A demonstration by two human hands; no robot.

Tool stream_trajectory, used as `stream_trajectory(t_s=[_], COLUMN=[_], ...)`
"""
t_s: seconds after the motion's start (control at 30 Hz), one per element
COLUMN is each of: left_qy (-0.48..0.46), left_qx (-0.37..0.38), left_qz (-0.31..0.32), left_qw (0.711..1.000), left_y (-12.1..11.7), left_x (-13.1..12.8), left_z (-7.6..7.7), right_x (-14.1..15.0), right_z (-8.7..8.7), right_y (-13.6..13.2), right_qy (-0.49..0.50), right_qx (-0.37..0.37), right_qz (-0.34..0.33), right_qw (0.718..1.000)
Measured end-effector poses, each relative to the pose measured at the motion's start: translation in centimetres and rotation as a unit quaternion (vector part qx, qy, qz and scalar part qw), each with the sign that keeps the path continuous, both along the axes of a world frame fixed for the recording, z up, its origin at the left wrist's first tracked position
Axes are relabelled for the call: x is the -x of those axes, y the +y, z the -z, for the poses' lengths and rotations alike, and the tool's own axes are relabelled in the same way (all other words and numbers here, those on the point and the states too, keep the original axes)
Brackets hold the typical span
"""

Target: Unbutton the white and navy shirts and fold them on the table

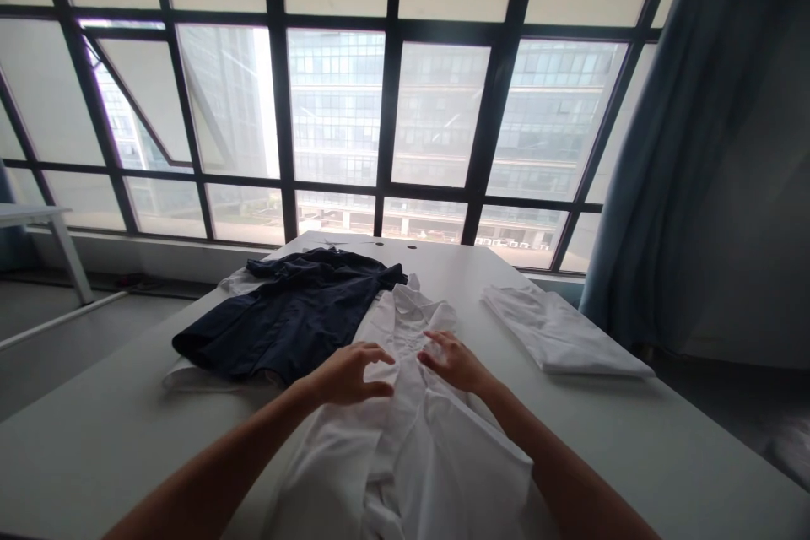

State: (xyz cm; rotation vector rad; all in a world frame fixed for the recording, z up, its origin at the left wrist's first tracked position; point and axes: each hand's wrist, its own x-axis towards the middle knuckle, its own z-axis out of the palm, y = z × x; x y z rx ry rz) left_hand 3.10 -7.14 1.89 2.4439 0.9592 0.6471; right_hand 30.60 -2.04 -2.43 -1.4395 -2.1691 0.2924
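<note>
A white collared shirt (pixel 443 456) lies lengthwise in front of me, its collar (pixel 408 297) toward the far end of the table and its fabric creased down the middle. My left hand (pixel 354 373) is over the shirt's left side, thumb and fingers apart with nothing between them. Opposite it, my right hand (pixel 456 361) rests on or just above the right side near the chest, its fingers spread. Whether either palm presses on the cloth I cannot tell. Close to my left hand is a dark navy garment (pixel 297 312), spread out on top of some white cloth.
The white table (pixel 633 439) reaches toward a large window wall. Folded white garments (pixel 563 329) lie at the right. A blue curtain (pixel 671 160) hangs beyond the right edge. Another white table (pixel 69 245) stands at far left.
</note>
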Motion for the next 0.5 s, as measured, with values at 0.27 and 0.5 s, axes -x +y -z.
stream_trajectory(t_s=[0.27, 0.5], left_qy=[0.155, -0.064], left_qx=[-0.058, -0.057], left_qz=[-0.106, -0.198], left_qw=[0.981, 0.976], left_y=[1.7, 2.3], left_x=[-2.2, 2.8], left_z=[3.9, -1.4], right_x=[1.6, -7.3], right_z=[-0.4, -3.2], right_y=[-1.2, -0.1], right_qy=[-0.036, -0.065], right_qx=[0.049, 0.068], right_qz=[-0.129, 0.004], right_qw=[0.990, 0.996])
